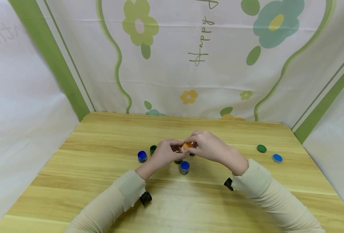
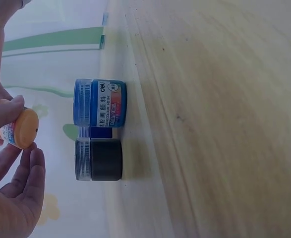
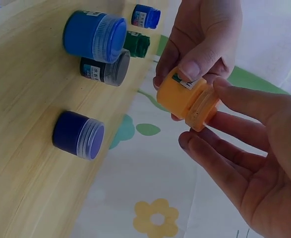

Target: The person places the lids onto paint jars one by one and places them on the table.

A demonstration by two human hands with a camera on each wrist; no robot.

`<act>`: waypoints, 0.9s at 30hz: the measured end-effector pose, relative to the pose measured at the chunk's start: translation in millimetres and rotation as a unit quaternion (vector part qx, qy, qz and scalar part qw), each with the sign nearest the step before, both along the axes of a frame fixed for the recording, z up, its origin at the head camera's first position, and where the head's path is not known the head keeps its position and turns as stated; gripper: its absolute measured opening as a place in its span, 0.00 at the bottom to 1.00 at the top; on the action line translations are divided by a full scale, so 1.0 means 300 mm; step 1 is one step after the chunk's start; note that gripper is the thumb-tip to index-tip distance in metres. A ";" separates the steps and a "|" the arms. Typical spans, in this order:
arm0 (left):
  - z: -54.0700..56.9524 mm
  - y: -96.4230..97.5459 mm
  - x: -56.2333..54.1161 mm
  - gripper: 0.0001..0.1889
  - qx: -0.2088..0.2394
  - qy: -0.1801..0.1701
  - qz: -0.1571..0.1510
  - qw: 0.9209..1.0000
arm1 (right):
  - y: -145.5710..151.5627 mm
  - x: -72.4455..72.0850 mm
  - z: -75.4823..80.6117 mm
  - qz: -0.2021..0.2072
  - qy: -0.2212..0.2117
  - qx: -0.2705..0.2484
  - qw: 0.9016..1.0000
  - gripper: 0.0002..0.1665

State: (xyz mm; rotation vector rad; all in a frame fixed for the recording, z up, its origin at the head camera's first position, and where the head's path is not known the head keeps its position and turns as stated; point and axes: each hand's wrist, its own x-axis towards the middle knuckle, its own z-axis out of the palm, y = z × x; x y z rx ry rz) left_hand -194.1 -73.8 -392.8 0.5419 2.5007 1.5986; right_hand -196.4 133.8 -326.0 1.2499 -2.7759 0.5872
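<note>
Both hands meet above the table at a small orange paint jar (image 1: 187,147). My left hand (image 1: 164,155) grips its body, with the thumb on the label in the right wrist view. My right hand (image 1: 211,145) pinches the ribbed orange lid (image 3: 203,109) between thumb and fingers. Under the hands stand a capped blue jar (image 1: 184,167), a capped black jar (image 2: 105,159) and a capped dark violet jar (image 3: 71,132). To the left, an uncapped blue jar (image 1: 142,156) and an uncapped green jar (image 1: 153,149) stand near the left hand.
A green lid (image 1: 261,148) and a blue lid (image 1: 277,158) lie on the wooden table (image 1: 102,181), right of the hands. A white curtain (image 1: 166,64) with printed flowers hangs behind the table's far edge.
</note>
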 end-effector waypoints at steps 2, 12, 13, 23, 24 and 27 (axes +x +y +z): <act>-0.001 -0.002 0.000 0.23 -0.002 -0.003 0.003 1.000 | 0.001 0.003 -0.004 0.000 0.008 0.001 1.000 0.18; 0.010 -0.007 0.003 0.20 -0.001 0.000 -0.031 1.000 | 0.025 -0.006 -0.007 0.090 0.041 -0.018 0.995 0.19; 0.010 -0.008 0.004 0.19 -0.002 -0.001 -0.035 0.999 | 0.027 -0.007 -0.006 0.103 0.043 -0.020 0.994 0.19; 0.013 -0.004 0.006 0.22 -0.002 -0.012 -0.041 0.999 | 0.027 0.002 0.001 0.056 0.021 -0.019 0.998 0.17; 0.014 -0.002 0.006 0.23 -0.001 -0.012 -0.039 0.999 | 0.026 0.003 0.002 0.043 0.017 -0.018 0.999 0.17; 0.019 0.002 0.008 0.23 0.001 -0.009 -0.034 0.999 | 0.022 0.007 0.008 0.011 0.012 -0.014 1.000 0.15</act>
